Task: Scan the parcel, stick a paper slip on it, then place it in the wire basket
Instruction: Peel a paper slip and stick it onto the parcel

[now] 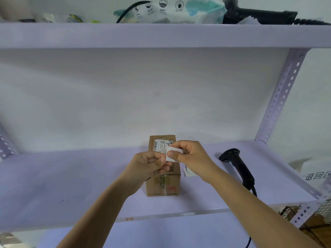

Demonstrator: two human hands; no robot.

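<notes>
One parcel (163, 183), a small brown cardboard box, stood on the lilac shelf (71, 185) just right of centre. It carried a white barcode label (158, 145) with black handwriting on its top, clear tape down its near face and red print at the lower right corner.

One white paper slip (172, 155) was held above the parcel's top. The right hand (193, 158) pinched it, thumb on its near face and fingers behind, so the grip was closed on the slip. The left hand (150, 164) met it from 9 o'clock, its fingertips curled narrow at the slip's left edge. Whether they actually gripped the slip or a backing I could not tell. Both hands covered the middle of the parcel's top, and the forearms crossed the shelf's front edge.

At 3 o'clock from the parcel, near but apart, lay one black scanner (238, 169), head towards the wall, its coiled cable running off the front edge. Between parcel and scanner, a white scrap (188, 171) showed under the right wrist.

At 4 o'clock, below the shelf's corner, was part of one wire basket (288, 212). At 3 o'clock, far right, sat a white bag (315, 174) with printed characters.

At 12 o'clock, the upper shelf (161, 34) held a wipes pack (170, 9) and a second black scanner (258, 14).
</notes>
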